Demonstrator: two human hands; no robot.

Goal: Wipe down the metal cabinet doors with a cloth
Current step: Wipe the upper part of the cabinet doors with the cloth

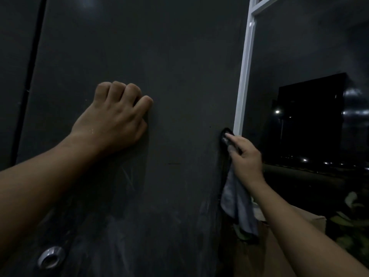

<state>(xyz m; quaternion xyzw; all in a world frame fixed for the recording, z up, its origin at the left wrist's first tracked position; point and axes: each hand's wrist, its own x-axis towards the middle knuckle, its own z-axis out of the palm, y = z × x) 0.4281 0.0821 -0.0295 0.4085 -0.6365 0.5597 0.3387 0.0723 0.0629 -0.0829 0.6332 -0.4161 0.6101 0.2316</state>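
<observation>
**Wiping the door's right edge, braced on the panel**

Clamps the right grip (246,156) on the cloth (237,200) at three o'clock, pinching a fold forward between thumb and fingers and pressing it to the right edge of the cabinet door (179,66), just beside the white frame (244,76). Leaves the rest of the cloth hanging toward six o'clock under the wrist, probably to keep a narrow, firm pad for the thin edge rather than a flat wad.

Sets the left grip (117,116) on the door face at nine o'clock, fingers curled together and holding nothing, fingertips and heel against the metal. Likely does so to steady the door against the push at its edge, and to carry some body weight during the reach across.

Shows pale smears and scratches low on the panel toward six o'clock, near the metal ring (51,256) at seven o'clock, so seemingly has much of the face left to wipe. Cannot tell the small dark shape under the right fingertips, in this dim light, for a fitting or for cloth.
</observation>
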